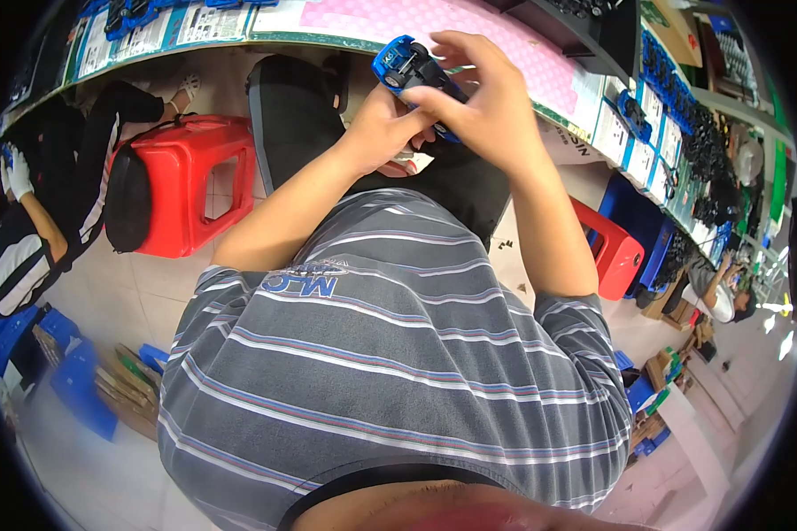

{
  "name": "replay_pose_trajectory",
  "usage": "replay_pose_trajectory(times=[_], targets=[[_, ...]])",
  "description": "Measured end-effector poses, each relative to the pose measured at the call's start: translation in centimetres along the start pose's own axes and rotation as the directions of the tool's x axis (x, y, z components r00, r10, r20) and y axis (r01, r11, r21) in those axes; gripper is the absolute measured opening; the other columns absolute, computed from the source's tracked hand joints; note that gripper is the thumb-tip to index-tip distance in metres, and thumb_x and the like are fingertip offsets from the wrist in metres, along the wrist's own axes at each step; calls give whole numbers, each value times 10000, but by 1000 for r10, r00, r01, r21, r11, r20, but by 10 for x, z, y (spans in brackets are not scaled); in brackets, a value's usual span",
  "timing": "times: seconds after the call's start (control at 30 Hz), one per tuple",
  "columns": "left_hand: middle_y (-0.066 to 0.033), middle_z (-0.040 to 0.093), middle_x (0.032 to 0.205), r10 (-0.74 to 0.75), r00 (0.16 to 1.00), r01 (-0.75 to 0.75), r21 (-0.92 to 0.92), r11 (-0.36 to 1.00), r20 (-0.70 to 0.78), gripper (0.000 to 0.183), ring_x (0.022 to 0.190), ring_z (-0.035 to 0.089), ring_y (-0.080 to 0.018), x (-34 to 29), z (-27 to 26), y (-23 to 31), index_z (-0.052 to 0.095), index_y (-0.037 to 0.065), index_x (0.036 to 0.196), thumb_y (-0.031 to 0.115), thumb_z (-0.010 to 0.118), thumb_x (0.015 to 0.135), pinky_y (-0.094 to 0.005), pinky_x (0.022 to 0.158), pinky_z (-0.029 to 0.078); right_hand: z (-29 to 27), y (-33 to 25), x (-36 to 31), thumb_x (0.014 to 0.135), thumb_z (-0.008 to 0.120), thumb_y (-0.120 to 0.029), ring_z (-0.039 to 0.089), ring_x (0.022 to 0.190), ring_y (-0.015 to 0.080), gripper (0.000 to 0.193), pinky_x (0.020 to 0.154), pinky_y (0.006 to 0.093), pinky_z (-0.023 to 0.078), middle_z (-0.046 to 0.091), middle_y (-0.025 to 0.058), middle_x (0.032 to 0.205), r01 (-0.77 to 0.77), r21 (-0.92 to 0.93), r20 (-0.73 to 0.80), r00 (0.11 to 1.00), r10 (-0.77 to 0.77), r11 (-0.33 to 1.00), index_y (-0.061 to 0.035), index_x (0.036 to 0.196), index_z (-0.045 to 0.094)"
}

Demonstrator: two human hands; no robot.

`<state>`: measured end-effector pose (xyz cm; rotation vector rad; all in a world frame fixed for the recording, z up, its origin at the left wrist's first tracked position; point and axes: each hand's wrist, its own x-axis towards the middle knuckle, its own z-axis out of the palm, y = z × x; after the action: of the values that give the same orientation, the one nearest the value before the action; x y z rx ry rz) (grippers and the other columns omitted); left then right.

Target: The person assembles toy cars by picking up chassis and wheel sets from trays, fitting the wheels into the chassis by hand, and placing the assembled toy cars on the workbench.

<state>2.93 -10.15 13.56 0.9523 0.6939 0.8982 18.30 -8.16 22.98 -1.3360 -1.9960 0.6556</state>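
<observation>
Over my lap, at the near edge of the workbench, I hold a blue toy car (406,64) with its black underside and wheels turned up. My left hand (379,133) grips it from below and the left, its fingers mostly hidden under the car. My right hand (491,111) wraps round the car's right end, thumb across its near side and fingers curled over the far side. Part of the car's blue body shows below my right thumb. Something white and red, too covered to name, lies under my hands.
A pink mat (469,22) covers the bench ahead, beside a black tray (584,40). Several blue car parts (669,84) line the bench at right. Red stools (181,181) stand at both sides. A co-worker's gloved hand (18,174) shows at far left; another person (722,292) sits at far right.
</observation>
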Motion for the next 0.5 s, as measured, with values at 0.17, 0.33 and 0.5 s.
replay_pose_trajectory(times=[0.17,0.33,0.5], targets=[[-40,606,1077,86,990,-83,38,996,-109,434,876,601,-82,-18,-32,14,411,39,1291,246,626,976,-249,721,517,-25,40,0,849,752,-132,674,845,137,277,777,262,531,698,73,915,-140,84,-88,985,147,987,-7,1083,673],[-28,554,1191,80,918,-105,-43,994,-388,397,1084,521,-102,-40,-93,26,435,50,1342,286,515,1033,-288,957,435,-43,123,-31,886,712,-169,605,727,115,182,687,269,490,668,58,805,-322,-69,-408,873,268,944,-3,958,689],[15,601,928,201,713,-93,194,977,-672,335,630,465,-37,-62,-191,88,501,84,1244,323,553,1015,-186,523,377,-66,136,-92,934,666,-118,581,771,82,171,705,210,458,644,26,855,-485,325,-399,708,583,812,32,1016,670]])
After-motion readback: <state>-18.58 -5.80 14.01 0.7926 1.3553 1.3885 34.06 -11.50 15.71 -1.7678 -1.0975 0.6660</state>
